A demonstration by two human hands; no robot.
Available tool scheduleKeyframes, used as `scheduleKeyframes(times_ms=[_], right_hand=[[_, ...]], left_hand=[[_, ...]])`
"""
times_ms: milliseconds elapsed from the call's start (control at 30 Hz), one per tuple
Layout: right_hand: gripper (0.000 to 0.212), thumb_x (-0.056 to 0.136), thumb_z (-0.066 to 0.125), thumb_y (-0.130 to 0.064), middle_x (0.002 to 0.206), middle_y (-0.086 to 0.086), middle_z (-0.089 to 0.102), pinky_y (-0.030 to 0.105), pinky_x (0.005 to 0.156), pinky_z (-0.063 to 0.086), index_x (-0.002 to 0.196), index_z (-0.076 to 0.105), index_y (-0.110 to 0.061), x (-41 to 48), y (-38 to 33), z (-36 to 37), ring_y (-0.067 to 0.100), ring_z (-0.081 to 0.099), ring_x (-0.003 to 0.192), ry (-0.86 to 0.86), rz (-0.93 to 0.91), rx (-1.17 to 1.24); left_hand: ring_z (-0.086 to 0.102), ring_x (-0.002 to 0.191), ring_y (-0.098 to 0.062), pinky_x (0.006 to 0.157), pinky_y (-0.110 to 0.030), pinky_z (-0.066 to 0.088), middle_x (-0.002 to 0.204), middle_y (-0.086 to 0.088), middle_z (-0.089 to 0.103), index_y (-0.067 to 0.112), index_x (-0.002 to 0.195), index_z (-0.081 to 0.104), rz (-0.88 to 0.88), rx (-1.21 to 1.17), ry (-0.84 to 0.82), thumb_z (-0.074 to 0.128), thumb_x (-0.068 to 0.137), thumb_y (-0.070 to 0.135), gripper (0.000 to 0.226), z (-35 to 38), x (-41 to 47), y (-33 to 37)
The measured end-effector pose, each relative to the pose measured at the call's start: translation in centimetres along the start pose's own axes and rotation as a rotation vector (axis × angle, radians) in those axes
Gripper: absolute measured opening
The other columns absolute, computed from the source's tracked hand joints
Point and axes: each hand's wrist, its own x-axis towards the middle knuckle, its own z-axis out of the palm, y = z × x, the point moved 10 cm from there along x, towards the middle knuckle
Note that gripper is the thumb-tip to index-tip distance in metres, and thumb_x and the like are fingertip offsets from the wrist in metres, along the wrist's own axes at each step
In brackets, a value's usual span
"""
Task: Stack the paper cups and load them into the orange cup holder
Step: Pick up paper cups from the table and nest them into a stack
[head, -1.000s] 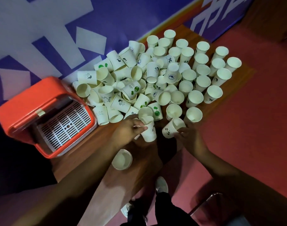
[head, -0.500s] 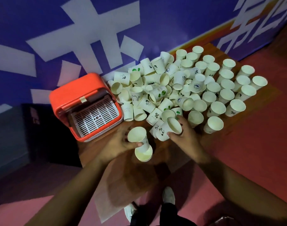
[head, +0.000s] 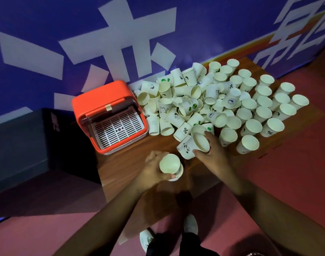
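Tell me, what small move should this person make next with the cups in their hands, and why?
Probably nest the panda cup held by the right hand into the open cup the left hand grips. Both cups are in hand, close together, and stacking comes before loading the orange cup holder.

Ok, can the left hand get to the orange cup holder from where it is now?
Probably yes. The left hand, gripping nested cups, is close to the orange cup holder, with only bare table between them. The loose cup pile lies on the holder's right side, out of that path.
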Motion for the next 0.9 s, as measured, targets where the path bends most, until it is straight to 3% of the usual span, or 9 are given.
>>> scheduleKeyframes(times_ms=[133, 200, 300, 433, 600, 700, 767, 900], right_hand=[[0.084, 0.073, 0.078, -0.039, 0.145, -0.003, 0.043, 0.039, 0.108, 0.041, 0.144, 0.036, -0.027, -0.9, -0.4, 0.9, 0.013, 0.044, 0.131, -0.045, -0.01, 0.016], [0.085, 0.067, 0.077, -0.049, 0.139, -0.007, 0.047, 0.043, 0.103, 0.046, 0.14, 0.036, -0.036, -1.4, -0.5, 1.8, 0.011, 0.049, 0.126, -0.112, -0.019, 0.02], [0.087, 0.064, 0.077, -0.049, 0.139, -0.011, 0.047, 0.041, 0.103, 0.047, 0.14, 0.035, -0.04, -2.4, -0.8, 3.3, 0.007, 0.049, 0.126, -0.206, -0.035, 0.023], [0.089, 0.073, 0.08, -0.03, 0.147, -0.007, 0.039, 0.029, 0.11, 0.036, 0.147, 0.03, -0.03, -3.8, -2.2, 5.1, 0.006, 0.038, 0.134, -0.257, -0.119, -0.029], [0.089, 0.076, 0.077, -0.027, 0.153, -0.004, 0.032, 0.022, 0.108, 0.031, 0.15, 0.028, -0.024, -4.6, -2.7, 7.5, 0.011, 0.032, 0.14, -0.304, -0.169, -0.151], [0.088, 0.077, 0.076, -0.029, 0.154, -0.002, 0.033, 0.031, 0.106, 0.039, 0.15, 0.028, -0.023, -4.9, -2.8, 8.7, 0.018, 0.037, 0.138, -0.317, -0.222, -0.257], [0.087, 0.077, 0.076, -0.028, 0.154, 0.0, 0.033, 0.03, 0.103, 0.04, 0.15, 0.028, -0.021, -4.9, -2.4, 9.3, 0.02, 0.04, 0.137, -0.331, -0.226, -0.272], [0.086, 0.08, 0.075, -0.036, 0.154, -0.004, 0.032, 0.025, 0.102, 0.036, 0.151, 0.027, -0.023, -5.1, -1.0, 10.0, 0.015, 0.037, 0.137, -0.381, -0.177, -0.271]], left_hand=[[0.032, 0.128, -0.017, 0.113, -0.042, 0.032, 0.136, 0.004, 0.038, 0.03, 0.144, 0.045, -0.037, 0.101, -0.077, 0.08, 0.06, 0.054, 0.094, 2.1, 0.1, -1.7], [0.029, 0.137, -0.02, 0.117, -0.045, 0.029, 0.148, 0.001, 0.032, 0.033, 0.151, 0.033, -0.052, 0.101, -0.124, 0.084, 0.067, 0.045, 0.099, 2.8, 0.1, -2.5], [0.014, 0.149, -0.017, 0.123, -0.041, 0.017, 0.161, 0.006, 0.017, 0.039, 0.156, 0.012, -0.039, 0.104, -0.195, 0.082, 0.071, 0.051, 0.11, 2.9, -0.2, -3.2], [0.032, 0.142, -0.006, 0.12, -0.031, 0.026, 0.148, 0.024, 0.033, 0.042, 0.148, 0.033, -0.099, -0.141, -0.121, 0.075, 0.082, 0.043, 0.079, -0.6, -1.3, -3.1], [0.041, 0.134, 0.007, 0.104, -0.013, 0.038, 0.145, 0.01, 0.05, 0.029, 0.151, 0.035, -0.067, -0.332, -0.116, 0.071, 0.089, 0.016, 0.073, -1.5, -2.1, -0.8], [0.042, 0.137, 0.0, 0.113, -0.028, 0.038, 0.15, 0.014, 0.046, 0.04, 0.148, 0.037, -0.053, -0.223, -0.165, 0.074, 0.088, 0.028, 0.071, 0.4, -1.5, -0.9], [0.042, 0.138, -0.005, 0.115, -0.037, 0.037, 0.15, 0.017, 0.044, 0.04, 0.146, 0.041, -0.074, -0.217, -0.163, 0.075, 0.087, 0.027, 0.07, 1.6, -1.1, -2.0], [0.039, 0.14, -0.006, 0.119, -0.033, 0.03, 0.15, 0.012, 0.044, 0.03, 0.146, 0.043, -0.077, -0.192, -0.131, 0.076, 0.085, 0.018, 0.071, 2.8, -0.4, -2.9]])
